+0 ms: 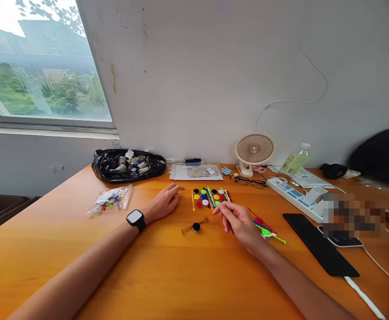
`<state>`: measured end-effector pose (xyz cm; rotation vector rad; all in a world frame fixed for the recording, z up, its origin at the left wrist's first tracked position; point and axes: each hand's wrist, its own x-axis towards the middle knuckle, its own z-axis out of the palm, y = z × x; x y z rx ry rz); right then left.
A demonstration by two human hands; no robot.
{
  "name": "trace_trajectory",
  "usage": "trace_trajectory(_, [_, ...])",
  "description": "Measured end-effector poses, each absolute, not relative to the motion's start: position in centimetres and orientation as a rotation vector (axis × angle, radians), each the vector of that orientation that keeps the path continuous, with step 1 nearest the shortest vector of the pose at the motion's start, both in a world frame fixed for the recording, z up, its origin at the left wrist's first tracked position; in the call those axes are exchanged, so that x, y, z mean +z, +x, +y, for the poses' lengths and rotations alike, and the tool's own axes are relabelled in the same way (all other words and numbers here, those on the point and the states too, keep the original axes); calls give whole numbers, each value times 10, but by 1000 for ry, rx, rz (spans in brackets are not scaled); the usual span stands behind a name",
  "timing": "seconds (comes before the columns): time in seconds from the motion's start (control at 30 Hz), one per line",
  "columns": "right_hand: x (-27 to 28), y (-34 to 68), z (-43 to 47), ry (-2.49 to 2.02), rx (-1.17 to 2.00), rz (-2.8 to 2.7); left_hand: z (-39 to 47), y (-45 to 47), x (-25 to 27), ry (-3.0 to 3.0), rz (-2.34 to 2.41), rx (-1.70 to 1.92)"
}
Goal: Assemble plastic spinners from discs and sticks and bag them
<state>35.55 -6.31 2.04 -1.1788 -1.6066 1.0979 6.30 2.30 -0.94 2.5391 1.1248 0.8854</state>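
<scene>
On the wooden table, a small spinner with a black round centre (196, 227) sits between my hands. Its two arms are smeared by motion. My right hand (237, 221) hovers to the right of it with loosely bent fingers apart and nothing visible in them. Resting on the table to the left, my left hand (164, 202) has its fingers stretched out and wears a watch (135, 218) at the wrist. Beyond both hands lie rows of coloured discs (204, 197) and thin coloured sticks (210, 198). More coloured pieces (264, 227) are partly behind my right hand.
A clear bag of small parts (111, 198) and a black plastic bag (103, 166) lie at the left. Towards the wall are a small fan (254, 150), glasses (248, 181) and a bottle (294, 162). A power strip (291, 195) and black phone (319, 244) occupy the right.
</scene>
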Motion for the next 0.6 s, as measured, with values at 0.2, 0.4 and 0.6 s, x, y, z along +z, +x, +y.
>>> trace_trajectory(0.2, [16,354,-64,-1181,1095,-1647,20,72,-8,2596,1049,805])
trace_trajectory(0.4, [16,351,-66,-1176,1094,-1682,15,74,-6,2733,980,623])
trace_trajectory(0.6, [16,351,-66,-1174,1077,-1703,14,76,-5,2710,972,674])
